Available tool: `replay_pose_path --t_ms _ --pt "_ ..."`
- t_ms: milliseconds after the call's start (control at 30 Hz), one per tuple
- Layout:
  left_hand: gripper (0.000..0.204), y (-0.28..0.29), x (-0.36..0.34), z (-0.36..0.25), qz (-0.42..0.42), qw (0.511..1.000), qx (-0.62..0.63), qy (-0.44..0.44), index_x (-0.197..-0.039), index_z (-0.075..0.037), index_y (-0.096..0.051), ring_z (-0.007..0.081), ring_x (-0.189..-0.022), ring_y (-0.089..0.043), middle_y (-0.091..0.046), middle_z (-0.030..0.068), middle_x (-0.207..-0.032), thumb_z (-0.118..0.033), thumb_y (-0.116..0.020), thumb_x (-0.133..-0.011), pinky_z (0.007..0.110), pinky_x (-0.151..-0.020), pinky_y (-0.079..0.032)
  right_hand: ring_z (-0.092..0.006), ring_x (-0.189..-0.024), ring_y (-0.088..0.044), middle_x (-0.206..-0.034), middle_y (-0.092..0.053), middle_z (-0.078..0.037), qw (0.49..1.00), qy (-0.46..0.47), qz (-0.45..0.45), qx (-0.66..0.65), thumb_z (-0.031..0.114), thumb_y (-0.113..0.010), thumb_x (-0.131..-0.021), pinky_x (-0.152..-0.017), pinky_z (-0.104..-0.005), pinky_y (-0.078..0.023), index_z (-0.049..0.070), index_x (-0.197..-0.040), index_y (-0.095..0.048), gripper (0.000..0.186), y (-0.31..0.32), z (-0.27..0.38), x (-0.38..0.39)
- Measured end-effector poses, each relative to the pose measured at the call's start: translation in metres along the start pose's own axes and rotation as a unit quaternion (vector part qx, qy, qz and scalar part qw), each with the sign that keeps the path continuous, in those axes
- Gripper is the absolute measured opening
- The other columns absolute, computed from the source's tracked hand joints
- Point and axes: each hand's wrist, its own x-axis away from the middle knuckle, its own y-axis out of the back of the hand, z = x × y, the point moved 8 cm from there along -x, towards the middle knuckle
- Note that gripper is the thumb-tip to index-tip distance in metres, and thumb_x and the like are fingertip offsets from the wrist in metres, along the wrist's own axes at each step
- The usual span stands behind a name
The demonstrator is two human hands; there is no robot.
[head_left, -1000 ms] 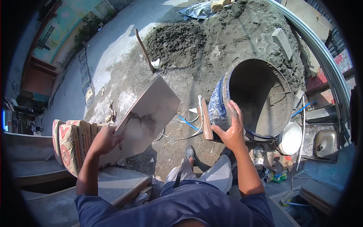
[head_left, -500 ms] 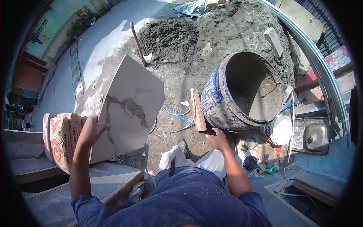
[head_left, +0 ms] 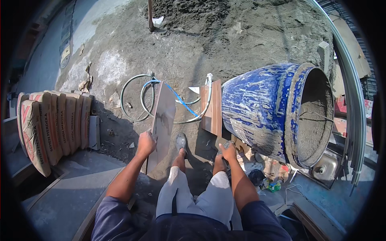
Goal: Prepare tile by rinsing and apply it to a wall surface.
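Observation:
My left hand [head_left: 146, 144] grips the edge of a pale, marbled tile [head_left: 161, 110], which stands nearly edge-on just left of my legs. My right hand [head_left: 228, 151] is closed on a dark grey piece I cannot make out, below the lower left end of a paint-streaked blue drum [head_left: 257, 108]. The drum is tilted with its cement-crusted opening toward the right. Wood-patterned boards or tiles [head_left: 212, 106] lean beside the drum, with a white-and-blue hose [head_left: 137, 80] looped on the ground around them.
Stacked cement bags [head_left: 54, 124] stand at left on a grey ledge [head_left: 72, 188]. A wet grey mortar heap [head_left: 197, 20] and an upright wooden handle [head_left: 150, 16] are at the top. Long metal channels [head_left: 354, 120] curve down the right, beside a steel sink [head_left: 321, 172] and scattered debris.
The tile has swung from face-up to nearly edge-on, toward the middle. My right hand has left the drum's rim and moved lower. The drum's opening now faces further right; the view has shifted.

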Motion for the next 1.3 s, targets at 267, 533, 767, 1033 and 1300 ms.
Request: replay_pose_path --t_ms 267,533,767,1033,1300 --pt "0.022 -0.136 -0.086 0.039 0.034 0.995 -0.018 0.088 -0.073 0.007 -0.060 0.0403 -0.069 -0.059 -0.059 0.0254 -0.070 -0.014 -0.065 -0.071 0.044 -0.065 -0.047 -0.0377 -0.105 -0.052 -0.113 -0.053 -0.025 0.994 -0.103 -0.034 0.004 0.041 -0.067 -0.072 -0.087 -0.0429 -0.043 -0.001 -0.123 -0.043 0.070 -0.086 0.016 -0.125" --pt "0.026 -0.180 -0.109 0.015 0.035 0.997 0.012 0.063 -0.092 0.002 -0.061 0.0389 -0.069 -0.059 -0.060 0.0238 -0.073 -0.015 -0.066 -0.073 0.043 -0.064 -0.046 -0.0369 -0.084 -0.061 -0.089 -0.063 -0.022 0.997 -0.053 -0.048 0.037 0.036 -0.058 -0.080 -0.077 -0.0436 -0.048 0.000 -0.093 -0.061 0.039 -0.120 0.033 -0.160" --pt "0.027 -0.169 -0.106 0.006 -0.022 0.999 -0.031 0.033 -0.090 0.004 -0.061 0.0402 -0.072 -0.059 -0.060 0.0247 -0.073 -0.018 -0.066 -0.074 0.043 -0.066 -0.047 -0.0396 -0.080 -0.061 -0.083 -0.062 -0.026 0.999 0.015 -0.034 0.031 0.025 -0.056 -0.082 -0.074 -0.0445 -0.048 -0.003 -0.088 -0.061 0.029 -0.081 0.069 -0.146" --pt "0.019 -0.163 -0.082 -0.021 0.008 0.997 0.006 0.071 -0.086 0.003 -0.060 0.0400 -0.075 -0.059 -0.061 0.0241 -0.075 -0.008 -0.060 -0.072 0.045 -0.070 -0.047 -0.0432 -0.078 -0.059 -0.077 -0.059 -0.029 0.996 0.028 0.023 0.081 0.021 -0.058 -0.080 -0.070 -0.0470 -0.048 -0.005 -0.079 -0.060 0.027 0.041 0.075 -0.020" --pt "0.015 -0.219 -0.103 -0.058 -0.014 0.997 0.051 0.060 -0.082 0.002 -0.059 0.0409 -0.074 -0.059 -0.060 0.0247 -0.076 -0.011 -0.057 -0.075 0.047 -0.069 -0.048 -0.0415 -0.070 -0.060 -0.073 -0.059 -0.027 0.993 -0.049 0.059 0.087 0.017 -0.058 -0.078 -0.061 -0.0437 -0.046 -0.007 -0.077 -0.060 0.024 0.120 0.045 0.109"
